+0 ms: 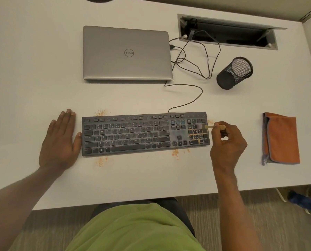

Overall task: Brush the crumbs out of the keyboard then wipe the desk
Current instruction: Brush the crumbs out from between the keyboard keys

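While the left hand lies palm down on the white counter, its fingers straight and together and its thumb against the left end of the keyboard, the right hand is at the other end. Its fingers are curled and pinch the wooden handle of a small brush. The brush lies nearly level and points toward the left of the frame, its bristles on the upper keys of the number pad. The dark keyboard sits across the middle of the frame.

Orange crumbs fill the gaps between the number-pad keys. More lie in small patches on the counter: one just above the keyboard's upper left corner, one below its left half, one below its right half.

A folded orange cloth with a grey edge lies at the right of the frame, well apart from the keyboard. A closed silver laptop sits in the upper middle, with thin dark cables looping from its right side to an open cable hatch at the upper right. A black mesh pen cup is between the hatch and the cloth.
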A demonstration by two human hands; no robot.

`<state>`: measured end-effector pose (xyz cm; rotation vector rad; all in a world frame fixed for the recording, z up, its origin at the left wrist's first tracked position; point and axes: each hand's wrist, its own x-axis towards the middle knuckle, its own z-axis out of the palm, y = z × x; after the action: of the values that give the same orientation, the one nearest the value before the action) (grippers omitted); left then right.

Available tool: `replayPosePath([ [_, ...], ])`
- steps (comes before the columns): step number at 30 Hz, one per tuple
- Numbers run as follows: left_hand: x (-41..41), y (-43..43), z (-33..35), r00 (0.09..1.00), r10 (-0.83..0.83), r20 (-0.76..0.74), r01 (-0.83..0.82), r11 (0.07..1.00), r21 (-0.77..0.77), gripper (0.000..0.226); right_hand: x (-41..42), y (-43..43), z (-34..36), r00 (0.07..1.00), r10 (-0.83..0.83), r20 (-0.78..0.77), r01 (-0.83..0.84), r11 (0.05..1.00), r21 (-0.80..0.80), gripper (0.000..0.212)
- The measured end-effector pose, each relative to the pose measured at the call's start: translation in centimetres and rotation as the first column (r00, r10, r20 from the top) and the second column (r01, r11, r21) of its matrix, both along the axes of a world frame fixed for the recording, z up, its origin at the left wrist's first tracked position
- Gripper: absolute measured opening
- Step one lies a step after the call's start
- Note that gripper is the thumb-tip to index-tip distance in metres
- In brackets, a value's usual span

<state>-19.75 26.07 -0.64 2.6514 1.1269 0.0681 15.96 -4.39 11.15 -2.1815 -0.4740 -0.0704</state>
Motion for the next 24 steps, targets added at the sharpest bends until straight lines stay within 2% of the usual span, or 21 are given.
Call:
replayPosePath([
  [3,0.0,0.0,0.0,1.0,-0.004,-0.013,0.005,1.0,0.01,0.071,0.3,0.7,-0.1,1.0,-0.009,0.008,0.009,1.0,0.029,0.015],
  [11,-0.1,0.0,-0.2,0.999,-0.02,-0.03,0.02,1.0,0.005,0.07,-0.6,-0.2,-0.4,0.999,0.022,-0.032,-0.023,0.999,-0.026,0.012],
  [17,-0.2,0.0,-0.3,1.0,-0.022,-0.017,0.023,1.0,0.015,0.07,-1.1,1.5,0.3,0.999,0.04,-0.035,-0.037,0.996,0.076,0.015],
  [24,-0.1,-0.1,-0.2,1.0,-0.014,0.006,0.014,1.0,0.02,0.071,-1.8,1.0,-0.3,0.995,0.082,-0.061,-0.082,0.997,0.002,0.013],
])
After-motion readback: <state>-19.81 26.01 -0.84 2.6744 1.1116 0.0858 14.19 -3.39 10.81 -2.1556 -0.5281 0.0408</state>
